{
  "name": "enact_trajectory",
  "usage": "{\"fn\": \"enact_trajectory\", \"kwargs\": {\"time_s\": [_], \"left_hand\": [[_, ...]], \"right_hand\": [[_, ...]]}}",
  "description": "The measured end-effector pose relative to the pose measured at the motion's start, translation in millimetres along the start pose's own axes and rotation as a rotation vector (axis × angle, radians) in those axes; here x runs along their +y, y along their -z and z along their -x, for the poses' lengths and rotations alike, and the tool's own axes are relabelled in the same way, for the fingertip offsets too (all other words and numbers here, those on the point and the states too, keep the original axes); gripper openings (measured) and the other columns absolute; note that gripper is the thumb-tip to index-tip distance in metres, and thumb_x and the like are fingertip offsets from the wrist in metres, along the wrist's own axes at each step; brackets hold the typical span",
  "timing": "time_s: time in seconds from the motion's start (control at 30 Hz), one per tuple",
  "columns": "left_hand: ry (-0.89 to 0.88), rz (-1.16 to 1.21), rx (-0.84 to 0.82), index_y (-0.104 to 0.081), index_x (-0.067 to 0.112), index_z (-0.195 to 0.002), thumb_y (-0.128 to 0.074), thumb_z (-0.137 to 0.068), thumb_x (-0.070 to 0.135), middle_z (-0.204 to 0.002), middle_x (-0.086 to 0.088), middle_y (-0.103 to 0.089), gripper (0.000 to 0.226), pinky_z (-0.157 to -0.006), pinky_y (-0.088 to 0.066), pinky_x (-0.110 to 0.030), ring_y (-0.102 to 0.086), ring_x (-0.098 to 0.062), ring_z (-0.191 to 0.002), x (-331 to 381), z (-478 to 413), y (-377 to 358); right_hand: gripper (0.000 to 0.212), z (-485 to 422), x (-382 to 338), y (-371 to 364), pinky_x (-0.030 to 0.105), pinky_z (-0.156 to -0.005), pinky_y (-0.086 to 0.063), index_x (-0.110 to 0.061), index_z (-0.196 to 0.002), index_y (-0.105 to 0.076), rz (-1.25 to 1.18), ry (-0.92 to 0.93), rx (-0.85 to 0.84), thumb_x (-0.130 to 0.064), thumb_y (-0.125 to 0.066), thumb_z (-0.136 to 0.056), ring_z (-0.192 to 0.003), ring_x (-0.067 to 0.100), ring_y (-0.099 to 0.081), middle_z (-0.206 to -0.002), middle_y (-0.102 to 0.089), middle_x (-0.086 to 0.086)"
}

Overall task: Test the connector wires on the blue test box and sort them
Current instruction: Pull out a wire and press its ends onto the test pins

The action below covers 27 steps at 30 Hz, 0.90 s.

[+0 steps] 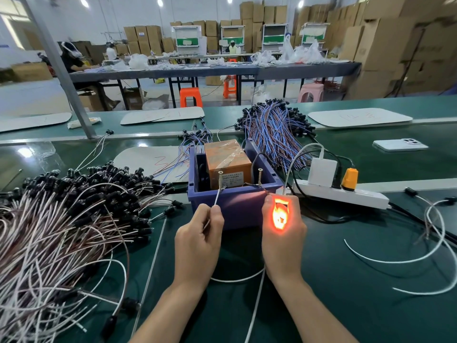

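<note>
Connector wire (pixel 218 197), white, is pinched between the thumb and forefinger of the left hand (pixel 197 241). Its bare tip touches the left screw (pixel 220 179), which stands on the front wall of the blue test box (pixel 232 204). The right hand (pixel 284 240) is curled closed at the box's front right corner, just below the right screw (pixel 260 178). A bright orange glow (pixel 279 215) shines out through its fingers. What it grips is hidden, though it may be the wire's lamp end.

The box sits on the green tabletop (pixel 346 280), touching both hands at their twelve o'clock, and holds an orange block (pixel 227 162). At nine o'clock from the box lies a big heap of white and brown wires (pixel 74 219) with black connectors. At one o'clock lies a bundle of blue and red wires (pixel 274 129). At three o'clock is a white power strip (pixel 358 197) carrying a white charger (pixel 322 172) and an orange plug (pixel 349 179). A phone (pixel 399 144) lies at two o'clock, and loose white wires (pixel 435 246) at four.
</note>
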State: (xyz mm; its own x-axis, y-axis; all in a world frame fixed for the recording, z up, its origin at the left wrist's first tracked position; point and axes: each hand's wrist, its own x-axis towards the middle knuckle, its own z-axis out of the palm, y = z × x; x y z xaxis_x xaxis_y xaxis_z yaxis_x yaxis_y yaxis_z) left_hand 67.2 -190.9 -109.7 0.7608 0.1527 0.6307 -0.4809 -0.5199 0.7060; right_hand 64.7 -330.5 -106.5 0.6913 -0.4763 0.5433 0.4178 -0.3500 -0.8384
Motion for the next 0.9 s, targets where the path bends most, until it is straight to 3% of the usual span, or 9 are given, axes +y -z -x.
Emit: {"fn": "enact_trajectory", "kwargs": {"time_s": [0.23,0.47,0.67,0.8,0.9], "left_hand": [[0.002,0.002,-0.004,-0.030,0.031,-0.068,-0.043,-0.102,0.044,-0.054,0.007,-0.030,0.039,-0.047,-0.023,-0.022,-0.026,-0.009,-0.049,1,1,1],[0.019,0.060,0.039,-0.030,0.028,-0.068,-0.040,-0.104,0.040,-0.055,0.007,-0.030,0.039,-0.047,-0.023,-0.025,-0.025,-0.008,-0.048,5,1,3],[0.052,0.107,0.037,-0.037,0.024,-0.071,-0.036,-0.104,0.038,-0.061,-0.007,-0.038,0.035,-0.049,-0.029,-0.038,-0.029,-0.014,-0.049,6,5,7],[0.057,0.144,0.056,-0.043,0.020,-0.075,-0.035,-0.101,0.032,-0.064,-0.005,-0.045,0.030,-0.051,-0.032,-0.032,-0.037,-0.021,-0.054,8,10,11],[0.078,0.149,0.114,-0.047,0.022,-0.075,-0.035,-0.101,0.032,-0.064,0.001,-0.050,0.030,-0.049,-0.032,-0.024,-0.040,-0.015,-0.051,8,15,16]], "right_hand": [[0.013,-1,-2,0,0.004,-0.060,-0.042,-0.044,-0.091,-0.053,0.001,-0.007,0.001,-0.037,-0.058,-0.101,-0.078,-0.008,-0.062,-0.087,-0.063,-0.035],[0.007,2,-4,2,0.008,-0.059,-0.042,-0.043,-0.091,-0.055,-0.078,-0.018,-0.019,-0.047,-0.053,-0.096,-0.067,0.003,-0.059,-0.080,-0.065,-0.016],[0.014,10,-8,12,0.018,-0.055,-0.043,-0.039,-0.087,-0.059,-0.127,-0.084,-0.080,-0.049,-0.052,-0.094,-0.058,0.003,-0.050,-0.068,-0.060,-0.005],[0.025,16,-15,21,0.021,-0.051,-0.038,-0.037,-0.083,-0.064,-0.196,-0.171,-0.134,-0.050,-0.045,-0.092,-0.053,0.005,-0.044,-0.059,-0.054,-0.007],[0.031,19,-20,31,0.012,-0.059,-0.043,-0.035,-0.079,-0.067,-0.224,-0.207,-0.111,-0.049,-0.041,-0.091,-0.061,0.006,-0.055,-0.068,-0.068,-0.004]]}}
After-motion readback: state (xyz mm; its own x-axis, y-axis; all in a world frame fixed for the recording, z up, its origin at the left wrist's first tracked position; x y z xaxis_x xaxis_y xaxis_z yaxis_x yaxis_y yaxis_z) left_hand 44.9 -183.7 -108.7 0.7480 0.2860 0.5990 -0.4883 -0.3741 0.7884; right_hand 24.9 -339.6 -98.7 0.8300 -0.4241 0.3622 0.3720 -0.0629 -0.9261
